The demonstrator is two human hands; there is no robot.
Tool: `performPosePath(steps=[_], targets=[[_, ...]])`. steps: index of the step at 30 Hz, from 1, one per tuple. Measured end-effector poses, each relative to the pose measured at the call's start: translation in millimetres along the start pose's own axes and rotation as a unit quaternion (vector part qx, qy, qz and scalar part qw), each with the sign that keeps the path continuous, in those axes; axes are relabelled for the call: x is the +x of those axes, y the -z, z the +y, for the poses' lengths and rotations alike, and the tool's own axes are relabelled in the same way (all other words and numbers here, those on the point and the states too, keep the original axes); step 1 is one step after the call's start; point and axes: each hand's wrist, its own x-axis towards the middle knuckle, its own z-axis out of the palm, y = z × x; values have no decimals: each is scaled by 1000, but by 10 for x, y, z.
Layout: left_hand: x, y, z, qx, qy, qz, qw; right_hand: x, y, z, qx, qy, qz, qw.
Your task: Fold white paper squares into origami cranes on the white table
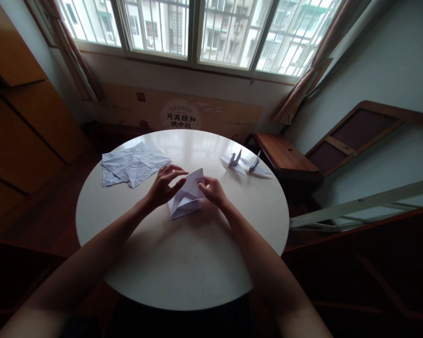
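Observation:
A partly folded sheet of white paper (188, 195) stands on the round table in front of me, its layers spread and one corner pointing up. My right hand (212, 189) pinches its right edge between thumb and fingers. On the other side, my left hand (166, 185) is held with thumb and fingers apart, close to the paper's left side; whether it touches the sheet I cannot tell. Part of the paper's right edge is hidden by my right fingers.
Several creased paper sheets (136, 162) lie in a pile at the table's back left. Two folded paper cranes (234, 161) stand at the back right. The white round table (155, 267) has a wooden cabinet (285, 152) behind its right side.

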Motion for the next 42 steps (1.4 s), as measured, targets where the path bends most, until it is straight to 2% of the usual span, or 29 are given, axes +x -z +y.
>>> performPosePath(steps=[3, 5, 8, 11, 15, 18, 22, 25, 28, 31, 35, 38, 42], targets=[[4, 34, 115, 29, -80, -113, 990, -5, 27, -29, -56, -35, 44, 997], [-13, 5, 133, 53, -108, -170, 978, -11, 41, -42, -80, -59, 63, 993], [-53, -70, 94, 84, -113, -222, 965, -15, 40, -27, -83, -73, 70, 991], [-75, -102, 45, 100, -99, -247, 959, -15, 24, 18, -62, -59, 92, 992], [-62, -52, -6, 119, -83, -259, 955, -14, 37, 61, -63, -18, 158, 985], [-51, 0, -64, 149, -78, -239, 956, -16, 71, 71, -105, 4, 169, 980], [-55, 19, -98, 202, -54, -198, 958, -25, 69, 75, -138, 23, 119, 983], [-66, -16, -35, 201, -54, -182, 961, -33, 27, 69, -126, 46, 71, 988], [-75, -69, 49, 182, -71, -185, 963, -37, -9, 56, -108, 74, 36, 991], [-80, -105, 78, 165, -81, -212, 960, -38, -6, 48, -98, 117, 29, 988], [-75, -92, 48, 138, -62, -233, 961, -50, 51, 43, -91, 165, 9, 982], [-69, -63, 29, 111, -31, -231, 966, -71, 98, 24, -109, 170, -19, 979], [-81, -71, -11, 99, -4, -217, 971, -82, 105, 11, -145, 143, -49, 978]])
